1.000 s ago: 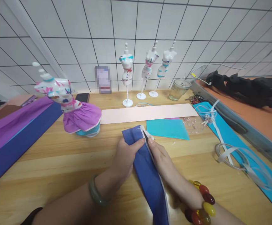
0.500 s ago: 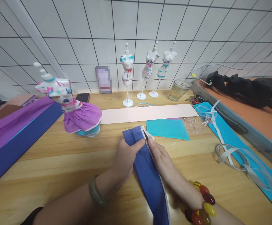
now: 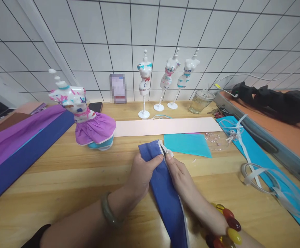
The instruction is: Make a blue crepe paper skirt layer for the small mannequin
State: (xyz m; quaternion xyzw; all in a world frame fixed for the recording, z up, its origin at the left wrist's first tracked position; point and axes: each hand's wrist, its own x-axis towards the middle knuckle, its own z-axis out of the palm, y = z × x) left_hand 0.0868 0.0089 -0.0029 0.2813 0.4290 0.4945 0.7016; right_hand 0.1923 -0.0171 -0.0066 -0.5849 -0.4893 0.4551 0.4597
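A long strip of dark blue fabric [image 3: 162, 186] with a white edge hangs toward me over the table's near side. My left hand [image 3: 142, 170] is closed on its upper end, the thumb pressed on top near the white edge. My right hand [image 3: 179, 172] pinches a small dark pointed tool [image 3: 162, 149] at that edge; the tool's lower part is hidden by my fingers, so its kind is unclear. A whitish piece [image 3: 169, 152] shows beside the tool and my right fingertips. A turquoise fabric piece [image 3: 187, 145] lies just beyond.
A mannequin in a purple skirt [image 3: 95, 127] stands left. Three small mannequins [image 3: 144, 79], a phone [image 3: 118, 89] and a glass [image 3: 201, 101] stand at the back. A pale strip [image 3: 165, 126] lies across the table; white ribbon [image 3: 256, 172] lies right, folded fabrics [image 3: 36, 144] left.
The whole view has shifted slightly, so everything sits a little further right and lower. Both hands keep their hold on the fabric and tool, with almost no movement between them.
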